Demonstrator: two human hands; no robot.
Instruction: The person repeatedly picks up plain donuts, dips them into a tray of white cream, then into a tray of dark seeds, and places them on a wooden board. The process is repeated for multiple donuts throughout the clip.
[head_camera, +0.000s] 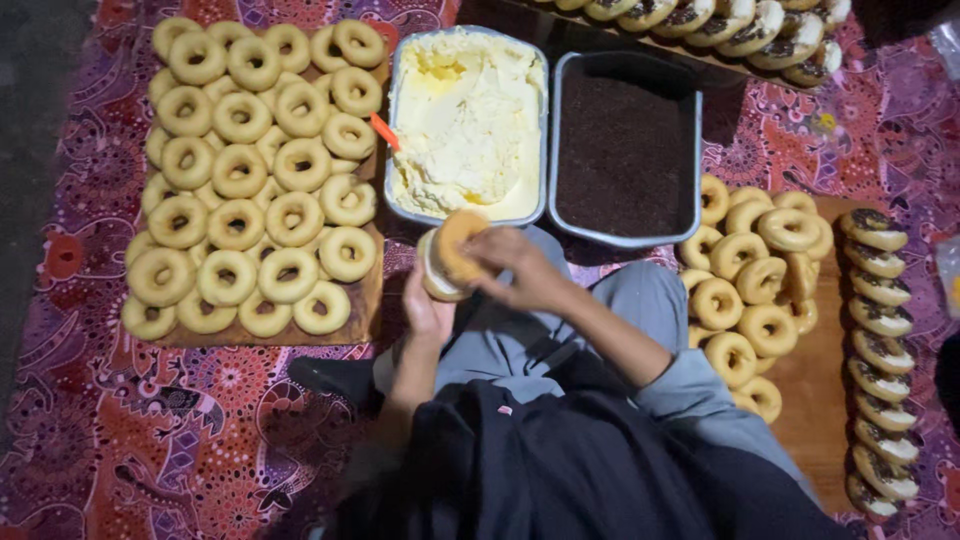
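Dark apron (560, 470) nearest; both hands' grip holds a doughnut (452, 252) above patterned cloth (150, 440).

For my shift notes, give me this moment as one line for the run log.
left hand: holds split doughnut | right hand: on doughnut's top half | ahead: cream tub, dark sprinkles tray | plain doughnuts on left board

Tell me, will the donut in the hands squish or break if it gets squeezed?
Probably squishes: the split donut looks soft and bready, with cream showing at its edge. Cream might ooze out. Both the left hand and right hand cradle it, suggesting it could come apart.
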